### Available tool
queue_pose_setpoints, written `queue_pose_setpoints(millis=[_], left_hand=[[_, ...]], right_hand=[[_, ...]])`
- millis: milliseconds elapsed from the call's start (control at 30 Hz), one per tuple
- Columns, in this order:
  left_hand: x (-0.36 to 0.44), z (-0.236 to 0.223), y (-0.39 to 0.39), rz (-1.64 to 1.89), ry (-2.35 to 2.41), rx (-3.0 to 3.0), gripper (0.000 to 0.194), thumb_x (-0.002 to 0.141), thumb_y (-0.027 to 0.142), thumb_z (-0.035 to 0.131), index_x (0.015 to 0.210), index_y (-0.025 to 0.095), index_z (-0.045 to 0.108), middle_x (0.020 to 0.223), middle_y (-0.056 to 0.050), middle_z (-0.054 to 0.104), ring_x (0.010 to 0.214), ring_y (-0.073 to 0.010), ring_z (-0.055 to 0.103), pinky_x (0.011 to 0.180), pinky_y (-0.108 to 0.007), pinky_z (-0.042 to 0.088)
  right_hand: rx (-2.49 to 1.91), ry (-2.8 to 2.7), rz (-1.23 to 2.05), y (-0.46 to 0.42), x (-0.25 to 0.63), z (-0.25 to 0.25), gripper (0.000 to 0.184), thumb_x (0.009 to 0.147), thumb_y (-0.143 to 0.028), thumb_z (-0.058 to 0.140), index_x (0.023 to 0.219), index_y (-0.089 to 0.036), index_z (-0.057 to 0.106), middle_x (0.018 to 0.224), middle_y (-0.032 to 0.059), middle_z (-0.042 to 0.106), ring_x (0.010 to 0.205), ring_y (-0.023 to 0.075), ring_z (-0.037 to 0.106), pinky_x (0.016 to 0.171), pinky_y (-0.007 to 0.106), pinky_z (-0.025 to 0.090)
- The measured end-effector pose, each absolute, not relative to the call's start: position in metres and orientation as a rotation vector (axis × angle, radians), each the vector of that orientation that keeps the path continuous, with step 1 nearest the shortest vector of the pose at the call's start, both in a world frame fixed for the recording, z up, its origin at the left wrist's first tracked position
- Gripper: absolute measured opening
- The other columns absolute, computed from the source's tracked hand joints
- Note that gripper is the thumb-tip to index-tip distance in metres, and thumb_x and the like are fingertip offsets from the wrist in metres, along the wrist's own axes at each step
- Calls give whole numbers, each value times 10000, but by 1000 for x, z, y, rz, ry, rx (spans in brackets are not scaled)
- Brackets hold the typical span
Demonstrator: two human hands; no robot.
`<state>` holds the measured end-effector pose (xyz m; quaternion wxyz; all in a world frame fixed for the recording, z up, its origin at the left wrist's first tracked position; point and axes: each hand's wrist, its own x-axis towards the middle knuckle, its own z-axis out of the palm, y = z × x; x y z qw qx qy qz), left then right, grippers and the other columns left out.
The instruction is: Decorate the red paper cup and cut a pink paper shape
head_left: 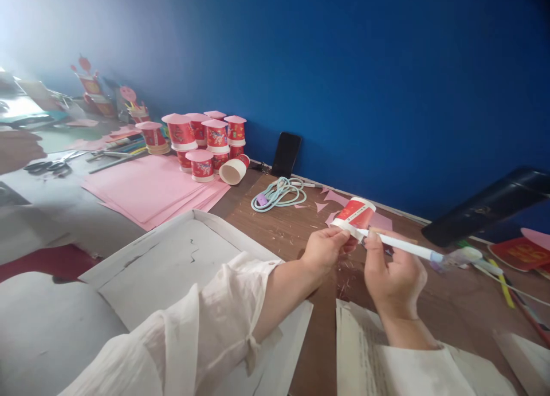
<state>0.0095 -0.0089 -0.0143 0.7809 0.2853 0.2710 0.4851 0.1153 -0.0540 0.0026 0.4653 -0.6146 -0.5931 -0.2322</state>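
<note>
My left hand [323, 251] is closed on the rim end of a red and white paper cup [357, 211], which lies tilted on its side above the table. A white pen [406, 246] is gripped in my right hand [394, 280], its tip close to the cup's pale rim. Whether the tip touches the cup I cannot tell. Pink paper scraps [380, 222] lie on the table behind the cup.
Several red cups with pink paper tops [217, 133] stand by pink sheets [141, 191]. A phone [286, 154] leans on the blue wall near a coiled cord [280, 194]. A black cylinder [485, 207] lies right. Scissors [58, 162] and another person's hand [19, 149] are left.
</note>
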Motion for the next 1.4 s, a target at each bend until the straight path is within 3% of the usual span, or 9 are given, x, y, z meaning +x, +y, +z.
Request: queue_pose_setpoints(millis=[800,1400], left_hand=[[7,-16,-8,1042,550,594,202,717,311,778,758,121,725,775,-73,683,757,-143,625,840,-309,505],[6,-14,-8,1035,560,560,203,721,305,788,758,118,719,769,-81,691,753,-145,642,797,-292,520]], right_hand=[[-1540,-1427,-554,-53,117,0,300,929,-384,538,942,-147,722,886,134,738,803,236,680,722,333,498],[-1547,-1412,-528,-53,118,-2,339,925,-423,522,918,-152,725,750,100,722,756,239,680,698,325,490]])
